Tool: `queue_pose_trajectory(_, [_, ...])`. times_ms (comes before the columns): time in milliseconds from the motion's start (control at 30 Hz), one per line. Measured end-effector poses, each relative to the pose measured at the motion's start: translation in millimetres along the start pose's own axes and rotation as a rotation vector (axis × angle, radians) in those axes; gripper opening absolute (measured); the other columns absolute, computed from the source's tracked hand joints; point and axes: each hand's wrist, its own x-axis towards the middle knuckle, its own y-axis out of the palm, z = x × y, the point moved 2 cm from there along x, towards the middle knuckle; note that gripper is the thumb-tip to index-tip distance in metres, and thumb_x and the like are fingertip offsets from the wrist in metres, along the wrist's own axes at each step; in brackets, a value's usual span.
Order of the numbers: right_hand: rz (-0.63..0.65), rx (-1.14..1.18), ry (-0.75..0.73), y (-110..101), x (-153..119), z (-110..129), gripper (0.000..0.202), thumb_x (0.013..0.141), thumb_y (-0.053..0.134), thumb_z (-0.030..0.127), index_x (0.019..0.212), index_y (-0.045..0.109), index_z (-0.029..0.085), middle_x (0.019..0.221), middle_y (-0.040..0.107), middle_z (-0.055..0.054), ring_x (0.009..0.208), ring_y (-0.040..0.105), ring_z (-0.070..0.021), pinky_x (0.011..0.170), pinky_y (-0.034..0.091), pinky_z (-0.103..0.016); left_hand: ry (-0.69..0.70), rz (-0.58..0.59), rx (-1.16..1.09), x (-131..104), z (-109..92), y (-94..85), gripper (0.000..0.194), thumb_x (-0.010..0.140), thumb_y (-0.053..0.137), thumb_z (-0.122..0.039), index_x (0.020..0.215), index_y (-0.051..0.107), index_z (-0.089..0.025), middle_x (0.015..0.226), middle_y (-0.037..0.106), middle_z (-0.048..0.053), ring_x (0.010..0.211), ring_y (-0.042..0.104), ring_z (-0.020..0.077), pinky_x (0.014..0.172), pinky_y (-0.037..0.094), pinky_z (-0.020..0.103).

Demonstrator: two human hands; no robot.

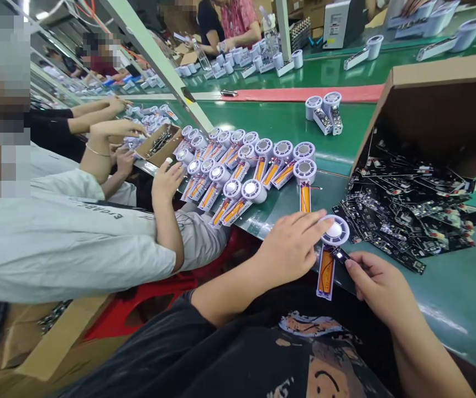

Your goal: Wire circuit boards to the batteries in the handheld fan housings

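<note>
A lavender handheld fan body lies at the table's near edge, its round head away from me and its open handle showing an orange battery. My left hand rests over the fan head, fingers curled against its rim. Between the thumb and fingers of my right hand is a small black circuit board, held beside the neck of the fan. Just beyond lies another open fan body with an orange battery. The undersides of my fingers are hidden.
Many black circuit boards spill from a tipped cardboard box on the right. Rows of fan bodies cover the bench to the left. A co-worker's hand is beside them. Two fans stand farther back on the green belt.
</note>
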Motion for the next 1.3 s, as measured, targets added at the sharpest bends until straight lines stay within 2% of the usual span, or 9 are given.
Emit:
queue_pose_trajectory(100, [-0.027,0.002,-0.007,0.2,-3.9,0.7,0.032,0.083,0.057,0.054,0.083,0.067,0.023,0.053,0.054,0.002,0.045,0.047,-0.0143,0.049,0.036,-0.029,0.254,0.109,0.128,16.4,5.3,4.3,0.061,0.09,0.046,-0.004,0.147,0.046,-0.028,0.162,0.038,0.002,0.15,0.032,0.0279,0.118,0.035,0.05])
queue_pose_trajectory(167, [-0.056,0.002,-0.029,-1.3,-7.3,0.4,0.03,0.083,0.057,0.052,0.089,0.067,0.024,0.06,0.057,0.001,0.049,0.048,-0.0141,0.049,0.036,-0.028,0.328,0.164,0.167,23.9,7.6,9.3,0.056,0.094,0.046,-0.007,0.145,0.048,-0.032,0.158,0.044,0.0,0.145,0.039,0.0253,0.112,0.04,0.045])
queue_pose_trajectory(233, [-0.107,0.005,-0.048,-5.2,-11.2,0.0,0.032,0.084,0.057,0.05,0.101,0.066,0.025,0.061,0.055,0.002,0.051,0.047,-0.014,0.05,0.036,-0.028,0.258,0.184,0.165,27.1,8.5,12.9,0.045,0.098,0.052,-0.021,0.141,0.053,-0.032,0.146,0.055,0.003,0.128,0.052,0.0253,0.099,0.047,0.04])
queue_pose_trajectory(333, [-0.14,-0.078,-0.068,-12.6,-16.8,3.0,0.032,0.082,0.056,0.048,0.105,0.064,0.027,0.058,0.05,0.004,0.05,0.047,-0.0142,0.05,0.036,-0.028,0.102,0.164,0.112,24.0,5.2,15.3,0.044,0.092,0.066,-0.037,0.135,0.059,-0.031,0.13,0.061,0.006,0.11,0.057,0.0251,0.088,0.048,0.037])
queue_pose_trajectory(467, [-0.142,-0.269,-0.111,-18.7,-20.9,16.5,0.027,0.08,0.053,0.046,0.093,0.069,0.028,0.06,0.059,0.0,0.048,0.049,-0.0151,0.051,0.037,-0.029,0.023,0.122,0.052,16.8,-1.6,17.9,0.046,0.089,0.069,-0.035,0.134,0.06,-0.029,0.122,0.06,0.006,0.106,0.056,0.024,0.087,0.047,0.036])
queue_pose_trajectory(600, [-0.165,-0.344,-0.16,-19.8,-18.7,29.0,0.028,0.08,0.052,0.044,0.091,0.072,0.028,0.065,0.067,-0.002,0.049,0.055,-0.017,0.05,0.039,-0.029,-0.002,0.109,0.01,15.4,-1.5,22.1,0.043,0.09,0.066,-0.035,0.132,0.061,-0.027,0.119,0.057,0.008,0.104,0.054,0.024,0.089,0.048,0.037])
queue_pose_trajectory(900, [-0.138,-0.375,-0.115,-22.5,-9.8,34.9,0.031,0.077,0.051,0.046,0.086,0.075,0.027,0.057,0.063,0.0,0.041,0.047,-0.0146,0.046,0.037,-0.028,-0.003,0.104,-0.044,14.0,-0.1,27.3,0.043,0.09,0.065,-0.032,0.132,0.061,-0.025,0.119,0.056,0.009,0.106,0.054,0.0245,0.095,0.048,0.04])
queue_pose_trajectory(1100, [-0.117,-0.335,-0.074,-23.5,-5.3,30.7,0.031,0.076,0.053,0.047,0.086,0.074,0.027,0.062,0.067,-0.001,0.05,0.058,-0.0168,0.05,0.042,-0.028,-0.023,0.079,-0.049,11.9,-1.3,28.6,0.042,0.089,0.066,-0.032,0.131,0.062,-0.026,0.118,0.057,0.009,0.103,0.053,0.0241,0.093,0.049,0.04])
queue_pose_trajectory(1300, [-0.101,-0.369,-0.067,-23.7,-2.4,31.9,0.031,0.075,0.052,0.048,0.084,0.073,0.027,0.061,0.066,0.0,0.048,0.056,-0.016,0.048,0.042,-0.028,-0.042,0.058,-0.054,10.3,-2.7,28.9,0.044,0.089,0.067,-0.032,0.132,0.061,-0.026,0.118,0.056,0.009,0.102,0.051,0.0241,0.091,0.049,0.039])
